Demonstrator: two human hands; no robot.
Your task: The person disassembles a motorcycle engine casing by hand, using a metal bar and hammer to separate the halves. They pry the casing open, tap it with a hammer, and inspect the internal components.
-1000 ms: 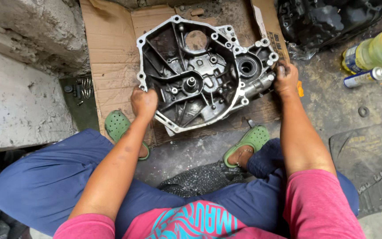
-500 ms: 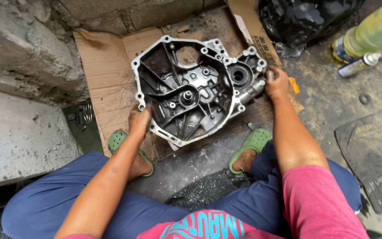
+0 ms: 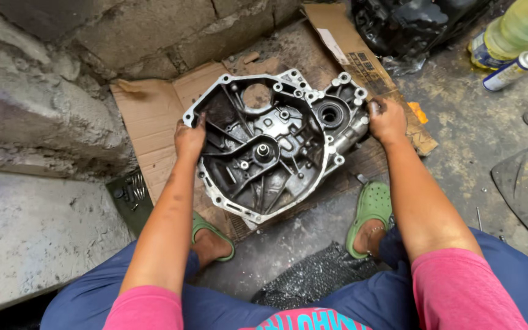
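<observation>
Both hands (image 3: 189,137) grip housing (image 3: 270,143) rim edges | cardboard (image 3: 154,122) beneath

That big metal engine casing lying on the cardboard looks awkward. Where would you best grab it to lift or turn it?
Probably by its outer rim, from two opposite sides. The metal casing lies flat and open side up on the cardboard, so its bolted flange sticks out as a ledge all round. The left hand grips the left edge and the right hand the right end, which likely balances its wide, uneven shape.

gearbox casing (image 3: 270,146) on cardboard (image 3: 154,122), bottles (image 3: 511,36) right
</observation>
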